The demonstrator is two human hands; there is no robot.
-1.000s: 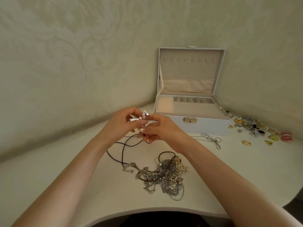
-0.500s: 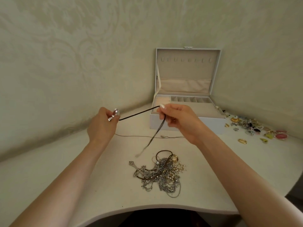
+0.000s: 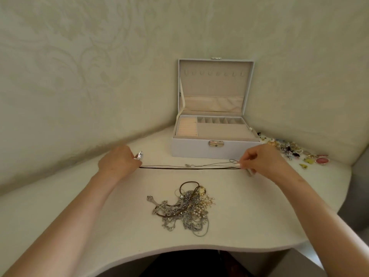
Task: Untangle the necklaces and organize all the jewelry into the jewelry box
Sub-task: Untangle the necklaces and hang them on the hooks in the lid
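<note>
A dark cord necklace (image 3: 189,167) is stretched straight across the table between my two hands. My left hand (image 3: 119,161) grips its end with the silver pendant (image 3: 139,155) sticking out by the thumb. My right hand (image 3: 259,159) pinches the other end. A thin silver chain (image 3: 209,164) lies just behind the cord. A tangled pile of necklaces (image 3: 185,206), silver chains, pearls and a gold flower charm, lies in front of me. The white jewelry box (image 3: 195,149) stands open at the back, its beige compartments bare.
Several small earrings and brooches (image 3: 293,151) are scattered to the right of the box, near the wall. The white table (image 3: 79,206) has a curved front edge close to me. Patterned wall runs behind and to both sides.
My hands moved apart and down to the table, pulling the dark cord from a loose hanging loop into a straight taut line in front of the box.
</note>
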